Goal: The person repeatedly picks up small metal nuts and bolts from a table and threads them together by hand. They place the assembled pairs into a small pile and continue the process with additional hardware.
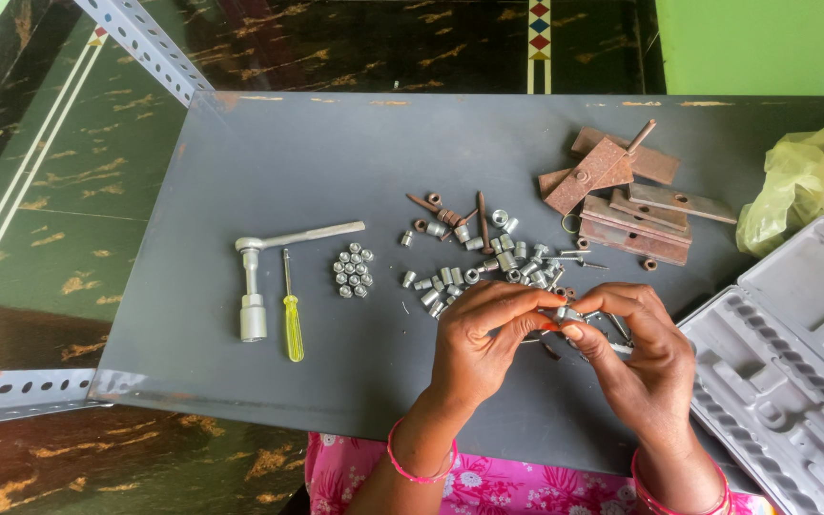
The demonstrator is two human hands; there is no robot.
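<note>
Now both hands (565, 348) pinch small metal bolt (565, 313).

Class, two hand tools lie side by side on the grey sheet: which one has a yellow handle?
The small screwdriver, right of the all-metal socket wrench; only it has a yellow handle.

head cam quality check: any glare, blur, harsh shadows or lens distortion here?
Head view: light is soft and even, shadows under the socket wrench and yellow screwdriver are faint; mild sheen on the grey sheet, no blown glare; slight softness on the left hand and right hand; the sheet's edges splay outward, a wide-angle effect.
</note>
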